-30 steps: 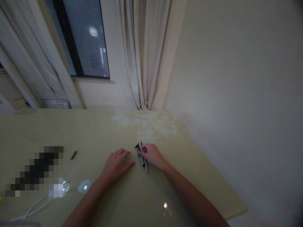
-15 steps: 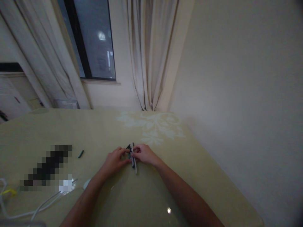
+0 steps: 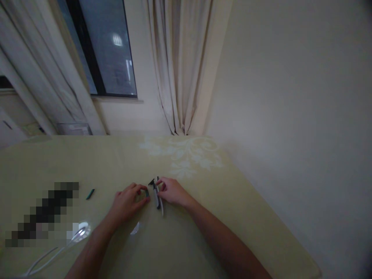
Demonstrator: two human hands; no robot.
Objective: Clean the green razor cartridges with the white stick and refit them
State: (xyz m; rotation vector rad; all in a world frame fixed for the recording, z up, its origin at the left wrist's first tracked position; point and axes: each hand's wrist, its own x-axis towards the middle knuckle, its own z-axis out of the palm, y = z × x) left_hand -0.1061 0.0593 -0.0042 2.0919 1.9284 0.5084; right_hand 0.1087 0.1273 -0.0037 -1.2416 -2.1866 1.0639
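My left hand (image 3: 130, 199) pinches a small dark green piece (image 3: 147, 193) between thumb and fingertips. Just to the right of it, my right hand (image 3: 170, 190) has its fingers closed on a slim grey and black item (image 3: 156, 197) with a T-shaped dark head at its top. A thin whitish strip (image 3: 162, 207) runs along the right side of that item, partly hidden by my right fingers. A narrow gap separates the two hands.
On the pale yellow-green table (image 3: 247, 224) lie another small green piece (image 3: 90, 194), a clear plastic scrap (image 3: 135, 228) and a white cable (image 3: 49, 254). A pixelated dark area covers the left. Curtains (image 3: 180, 66), a window (image 3: 107, 46) and a wall stand beyond.
My left hand has moved left, away from the grey item, with the small green piece in its fingers. My right hand still holds the item. The whole view has shifted slightly.
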